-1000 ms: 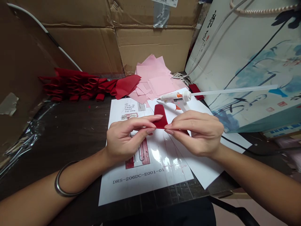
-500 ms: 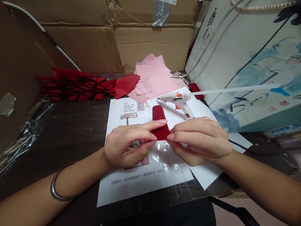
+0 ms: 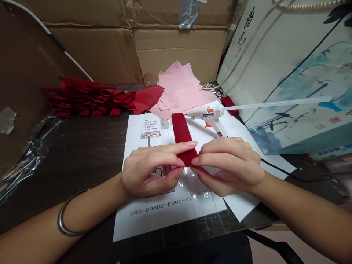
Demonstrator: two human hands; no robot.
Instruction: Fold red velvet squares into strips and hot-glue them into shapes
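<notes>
Between my two hands is a strip of dark red fabric (image 3: 181, 130), held above a printed sheet (image 3: 137, 216) on the table. My left hand (image 3: 152, 170) pinches its near edge between thumb and fingers, with the index finger lying across the strip. At the near right corner, my right hand (image 3: 229, 165) pinches the same strip with thumb and fingertips. Its far end points away from me, close to the nozzle of a white hot glue gun (image 3: 209, 115). The glue gun rests on white paper, a long clear glue stick (image 3: 277, 103) jutting from its back.
Folded red fabric pieces (image 3: 90, 97) are heaped at the back left. Pink squares (image 3: 178, 88) lie scattered at the back, beside small metal pieces (image 3: 216, 89). Cardboard (image 3: 178, 51) walls the rear, and a painted white panel (image 3: 288, 73) stands right. A black cable (image 3: 286, 175) crosses there.
The red strip now shows longer and flatter, its far end reaching farther away and slightly left. My right hand has shifted a little left, toward my left hand.
</notes>
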